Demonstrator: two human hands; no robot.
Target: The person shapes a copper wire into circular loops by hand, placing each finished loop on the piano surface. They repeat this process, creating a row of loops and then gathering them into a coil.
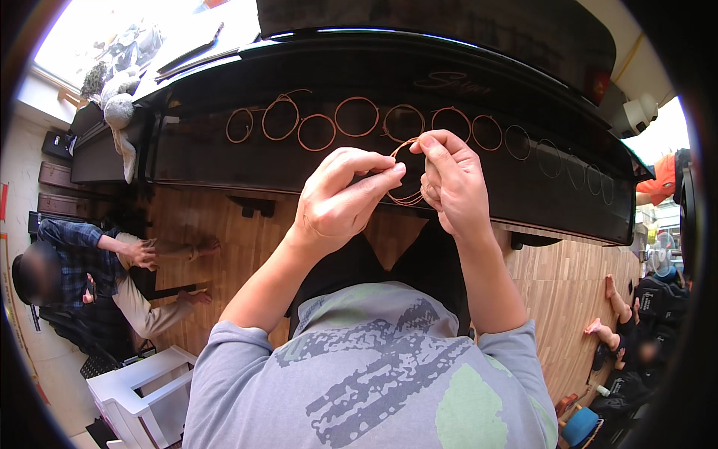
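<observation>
Between my two hands I hold a small coil of copper-coloured wire string [404, 200], a thin ring of several turns. My left hand [336, 196] pinches its left side between thumb and fingers. On the far right side of the ring, my right hand [456, 183] pinches the wire with thumb and forefinger, the other fingers curled in. Behind my hands, several similar copper-coloured coils [357, 117] lie in a row on the glossy black piano [202, 161]. One coil [280, 117] has a loose end sticking out. Toward the right, thinner silvery coils [517, 142] continue the row.
A grey plush toy [118, 112] hangs at the piano's left end. A person in a plaid shirt [71, 251] sits at the left, near a white stand [142, 393]. Other people sit at the far right [617, 329]. A white camera-like device [639, 116] stands at the back right.
</observation>
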